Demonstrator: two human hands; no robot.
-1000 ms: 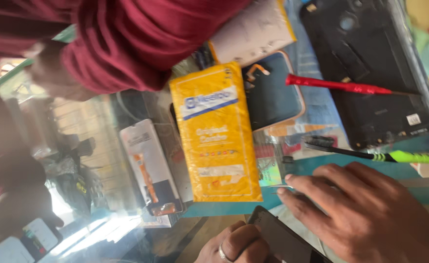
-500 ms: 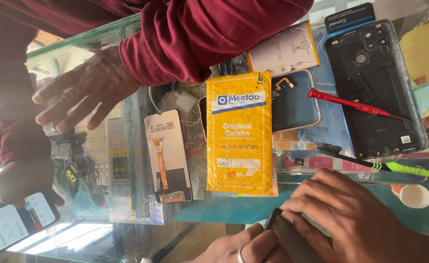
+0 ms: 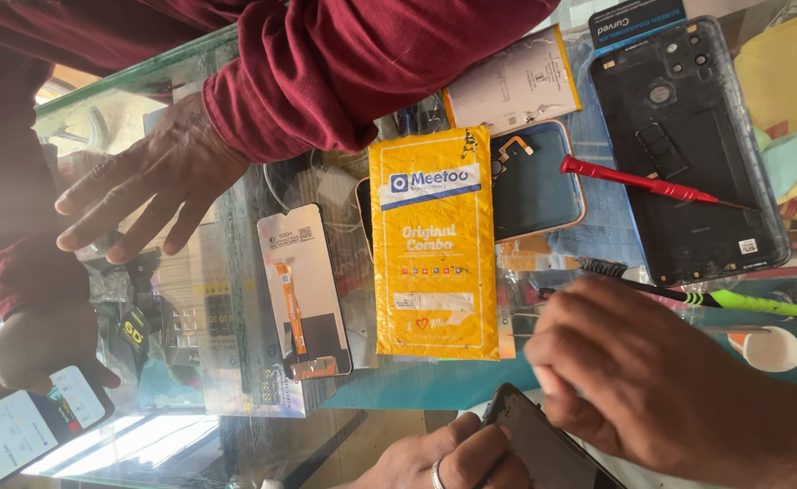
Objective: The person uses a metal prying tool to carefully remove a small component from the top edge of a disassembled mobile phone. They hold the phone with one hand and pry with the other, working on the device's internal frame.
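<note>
Phone [image 3: 543, 444], dark slab w/ rounded corner, sits at bottom edge of view, held between both of the wearer's hands. Right hand [image 3: 652, 380] lies over its top, fingers curled & pressed along the edge. Left hand [image 3: 453, 457], ring on one finger, cups it from below, fingertips clamped on the lower side. Can't tell if the back is on or off; most of it is hidden.

Progress, judging by layout: teardown looks well along. Black plastic back cover [image 3: 688, 145] lies apart on the glass counter [image 3: 353, 394], matte, w/ camera cut-outs. Yellow padded parts pouch [image 3: 435, 244] looks unopened. Replacement screen [image 3: 303, 290] w/ orange flex strip is glossy, in clear film. Red screwdriver [image 3: 643, 181] rests across the cover; green-handled tool [image 3: 743, 301] near right hand. Fitting & closing up seem left.

Another person's hand [image 3: 145, 181], maroon sleeve, rests flat on glass, fingers spread.
</note>
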